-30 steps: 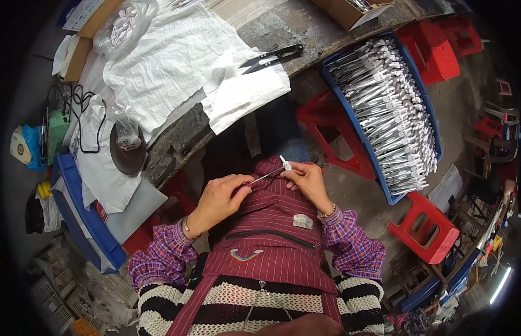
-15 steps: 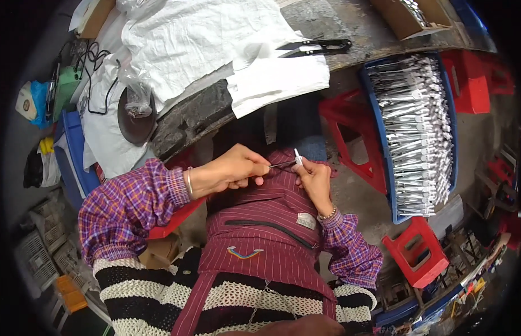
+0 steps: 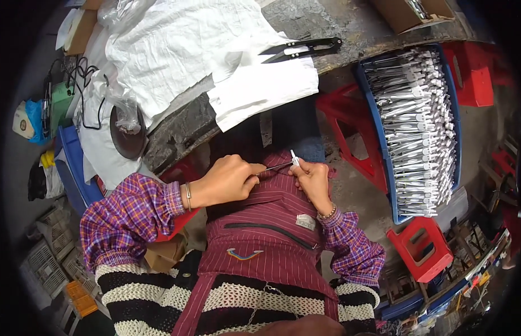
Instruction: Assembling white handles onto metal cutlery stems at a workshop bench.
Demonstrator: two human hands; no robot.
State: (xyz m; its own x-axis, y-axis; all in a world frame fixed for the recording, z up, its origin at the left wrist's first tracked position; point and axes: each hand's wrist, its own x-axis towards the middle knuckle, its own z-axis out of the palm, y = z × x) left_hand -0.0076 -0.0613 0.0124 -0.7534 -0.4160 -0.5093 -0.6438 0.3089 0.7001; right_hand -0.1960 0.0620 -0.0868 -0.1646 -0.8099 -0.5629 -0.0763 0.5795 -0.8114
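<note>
Over my lap, my left hand [image 3: 230, 178] is closed in a pinch on a thin dark metal rod [image 3: 278, 166]. The rod's far end meets a small white plastic piece [image 3: 295, 159], which has a narrow tip pointing up. My right hand [image 3: 313, 182] pinches that white piece between thumb and fingers. The exact form of the rod's end is too small to make out. Beneath both hands lies my maroon striped apron [image 3: 266, 207].
To the right, a blue crate [image 3: 401, 219] holds many thin metal pieces with white ends. Red stools [image 3: 420, 252] stand around it. Ahead, the worktable [image 3: 188, 124] bears white cloth [image 3: 171, 50], black thread snips [image 3: 322, 47] and a cardboard box [image 3: 403, 17]. A dark round disc [image 3: 126, 140] sits at left.
My left hand has turned over, so its back now faces up, with the rod still pinched. My right hand has shifted slightly left and keeps hold of the white piece.
</note>
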